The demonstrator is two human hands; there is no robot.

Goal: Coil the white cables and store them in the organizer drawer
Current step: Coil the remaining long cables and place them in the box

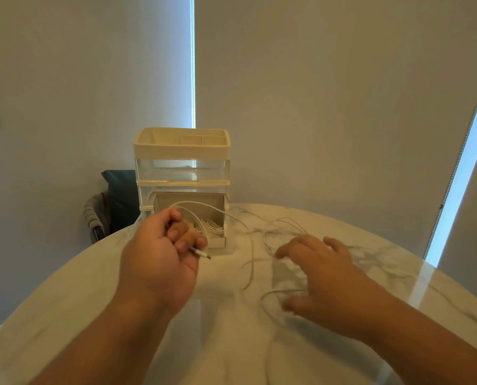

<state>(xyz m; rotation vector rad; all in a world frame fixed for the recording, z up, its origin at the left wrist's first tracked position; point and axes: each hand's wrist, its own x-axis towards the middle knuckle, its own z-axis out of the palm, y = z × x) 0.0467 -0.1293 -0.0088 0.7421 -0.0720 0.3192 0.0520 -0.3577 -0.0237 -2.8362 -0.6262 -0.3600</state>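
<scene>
I see my left hand closed around one thin white cable, its plug poking out; my right hand hovers spread over loose cables on the round marble bench. Coils fill the far organizer's open bottom drawer.

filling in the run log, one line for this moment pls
left hand: shut on white cable plug end | right hand: open over loose cables | bottom drawer: open, coiled cable inside
</scene>
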